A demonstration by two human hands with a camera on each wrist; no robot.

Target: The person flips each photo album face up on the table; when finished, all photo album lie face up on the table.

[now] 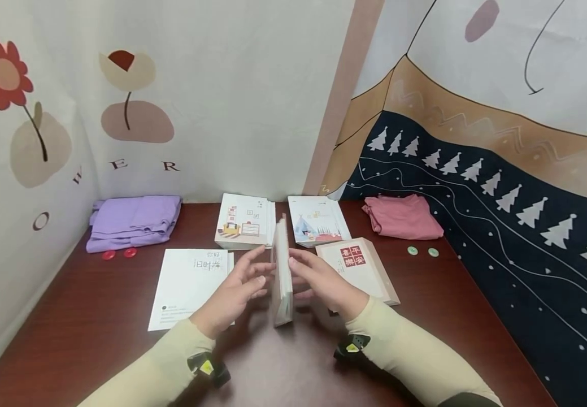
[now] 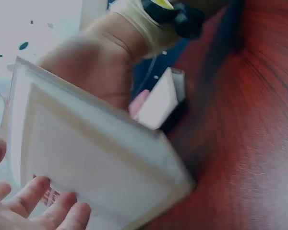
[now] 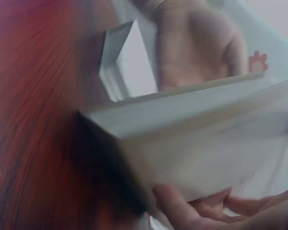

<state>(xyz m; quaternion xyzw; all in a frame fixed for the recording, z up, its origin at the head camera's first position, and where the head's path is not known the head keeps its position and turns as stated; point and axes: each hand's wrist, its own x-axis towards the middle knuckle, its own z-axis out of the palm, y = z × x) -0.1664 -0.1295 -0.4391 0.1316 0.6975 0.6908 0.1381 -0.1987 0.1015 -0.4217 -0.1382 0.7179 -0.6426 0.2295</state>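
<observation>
Careful: your left hand (image 1: 234, 291) and right hand (image 1: 324, 282) flank the upright book (image 1: 282, 271) mid-table, fingers straight, barely touching. Uneven pressure could tip it onto the flat books.

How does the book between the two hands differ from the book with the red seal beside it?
The book between the hands stands upright on its edge, steadied on both sides; the red-seal book lies flat, cover up. The upright book shows only its pale edge; the flat one shows a red square. Both are pale and rest on the brown table.
</observation>
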